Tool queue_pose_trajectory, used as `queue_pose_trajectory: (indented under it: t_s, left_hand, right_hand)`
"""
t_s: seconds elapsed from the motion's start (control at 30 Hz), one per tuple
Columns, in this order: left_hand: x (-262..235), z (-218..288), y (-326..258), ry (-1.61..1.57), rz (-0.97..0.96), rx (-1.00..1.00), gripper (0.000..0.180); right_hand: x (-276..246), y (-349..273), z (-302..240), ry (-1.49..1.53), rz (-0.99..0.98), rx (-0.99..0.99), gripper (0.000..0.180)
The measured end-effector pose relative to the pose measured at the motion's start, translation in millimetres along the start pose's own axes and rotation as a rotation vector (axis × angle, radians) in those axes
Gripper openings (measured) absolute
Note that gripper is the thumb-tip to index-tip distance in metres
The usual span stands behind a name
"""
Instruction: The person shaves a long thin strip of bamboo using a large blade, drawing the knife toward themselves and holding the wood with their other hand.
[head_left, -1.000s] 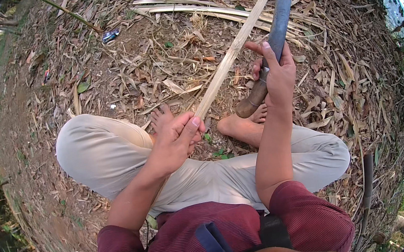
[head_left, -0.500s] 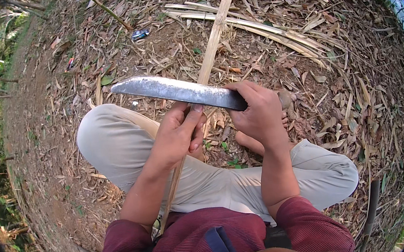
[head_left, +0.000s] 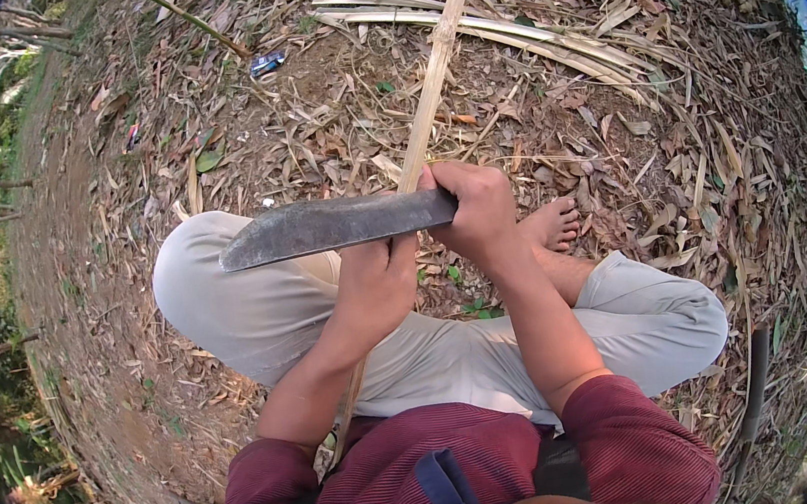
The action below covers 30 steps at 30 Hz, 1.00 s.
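My right hand point(head_left: 479, 210) is closed at the base of a broad-bladed machete point(head_left: 335, 226); the handle is hidden in the fist. The dark blade points left and lies across a long, pale bamboo strip point(head_left: 432, 87). Just below the blade, my left hand point(head_left: 378, 290) is closed around the strip, its fingertips partly hidden behind the metal. From there the strip runs away from me to the top of the view, and its near end passes down beside my left forearm. Both hands are close together, over the gap between my bent legs.
Several split pale strips point(head_left: 538, 34) lie on leaf-covered ground at the far side. A small blue packet point(head_left: 267, 63) sits near a thin green stem point(head_left: 188, 18). My bare foot point(head_left: 553, 225) is right of my hands. A dark stick point(head_left: 757, 380) lies at the lower right.
My right hand and the machete have shifted left and nearer me, and the blade has turned from bright and slanted to dark and nearly level. It now covers part of my left hand.
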State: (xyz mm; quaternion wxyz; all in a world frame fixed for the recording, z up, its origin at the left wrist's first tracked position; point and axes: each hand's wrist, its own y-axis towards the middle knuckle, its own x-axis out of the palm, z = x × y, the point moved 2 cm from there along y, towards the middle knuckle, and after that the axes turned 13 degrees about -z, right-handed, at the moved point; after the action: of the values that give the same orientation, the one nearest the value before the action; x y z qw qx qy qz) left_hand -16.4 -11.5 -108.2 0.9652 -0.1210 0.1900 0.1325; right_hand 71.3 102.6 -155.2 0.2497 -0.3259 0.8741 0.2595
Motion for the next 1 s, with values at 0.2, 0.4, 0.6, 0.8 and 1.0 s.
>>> queue_pose_trajectory:
  t_s: [0.2,0.4,0.6,0.8,1.0]
  left_hand:
    - [7,-9,3,0.227,0.018,0.104,0.014]
    - [9,2,10,0.112,0.001,0.079,0.021]
    - [9,-7,-9,-0.226,-0.189,-0.205,0.025]
    - [12,5,7,-0.436,-0.272,-0.143,0.023]
    - [9,9,9,-0.626,-0.292,-0.272,0.026]
  right_hand:
    - [11,2,21,-0.069,0.201,-0.043,0.028]
    - [6,3,46,-0.165,0.241,-0.004,0.026]
    - [-41,7,110,-0.079,0.144,0.651,0.031]
    - [-55,-7,139,0.488,0.323,0.736,0.038]
    - [-58,11,46,1.209,0.044,0.501,0.029]
